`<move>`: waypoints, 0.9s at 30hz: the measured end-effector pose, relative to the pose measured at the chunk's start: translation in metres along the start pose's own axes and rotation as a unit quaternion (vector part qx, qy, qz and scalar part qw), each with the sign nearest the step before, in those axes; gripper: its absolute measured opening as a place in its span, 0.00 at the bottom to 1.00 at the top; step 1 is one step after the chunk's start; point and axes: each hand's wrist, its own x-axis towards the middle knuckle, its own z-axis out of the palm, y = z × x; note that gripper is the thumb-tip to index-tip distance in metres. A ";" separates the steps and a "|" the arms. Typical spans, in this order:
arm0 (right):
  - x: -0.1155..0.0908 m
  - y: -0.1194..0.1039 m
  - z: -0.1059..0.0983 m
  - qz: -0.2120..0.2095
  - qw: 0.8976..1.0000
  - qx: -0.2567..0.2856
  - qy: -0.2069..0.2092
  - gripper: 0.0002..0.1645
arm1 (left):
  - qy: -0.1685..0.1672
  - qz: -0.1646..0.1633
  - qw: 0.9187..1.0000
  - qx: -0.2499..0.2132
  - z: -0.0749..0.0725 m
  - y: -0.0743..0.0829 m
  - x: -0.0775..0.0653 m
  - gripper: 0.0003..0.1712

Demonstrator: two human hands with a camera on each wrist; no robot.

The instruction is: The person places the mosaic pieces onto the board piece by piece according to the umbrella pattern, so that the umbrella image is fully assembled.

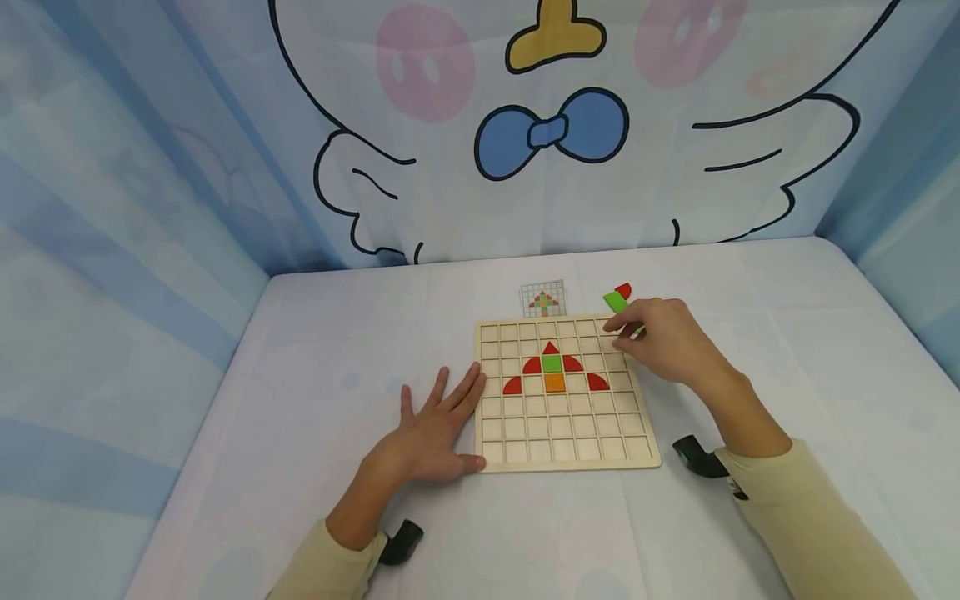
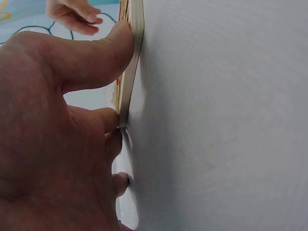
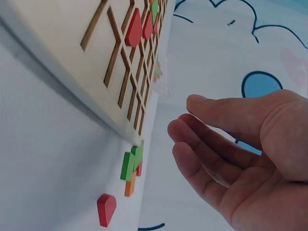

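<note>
A square wooden grid board (image 1: pixel 517 450) lies on the white cloth, with red, green and orange pieces in some cells. Fingers of my left hand (image 1: pixel 431 437) are spread straight, the index fingertip and thumb at the board's left edge. In the left wrist view, the left thumb (image 2: pixel 96 60) presses against the board's side. Above the far right corner hovers my right hand (image 1: pixel 667 342), its fingers loosely bent. Between thumb and fingers of the right hand (image 3: pixel 240 159) nothing shows in the right wrist view. Loose green (image 3: pixel 127 166), orange (image 3: pixel 130 186) and red (image 3: pixel 106 210) pieces lie by that corner.
A small pattern card (image 1: pixel 543 298) with a coloured grid figure lies behind the board. Beyond the table hangs a curtain (image 1: pixel 585 208) with a cartoon print. Dark wrist-worn devices (image 1: pixel 401 542) sit at both cuffs.
</note>
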 end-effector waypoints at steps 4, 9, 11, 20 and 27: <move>0.000 0.012 -0.009 0.033 0.999 0.001 -0.004 0.15 | -0.001 0.001 1.000 -0.002 0.000 0.000 0.000 0.62; 0.002 0.029 -0.014 0.069 0.997 -0.007 -0.025 0.17 | -0.002 0.000 1.000 -0.002 0.000 0.001 -0.001 0.62; 0.003 0.034 -0.014 0.076 0.997 -0.017 -0.028 0.17 | -0.001 0.000 1.000 -0.002 0.000 0.001 -0.002 0.62; 0.007 0.046 -0.011 0.075 0.995 -0.041 -0.057 0.19 | 0.000 -0.003 1.000 0.001 0.000 0.002 -0.001 0.62; 0.008 0.048 -0.011 0.072 0.994 -0.049 -0.061 0.14 | -0.002 -0.005 1.000 0.002 -0.001 0.002 -0.001 0.62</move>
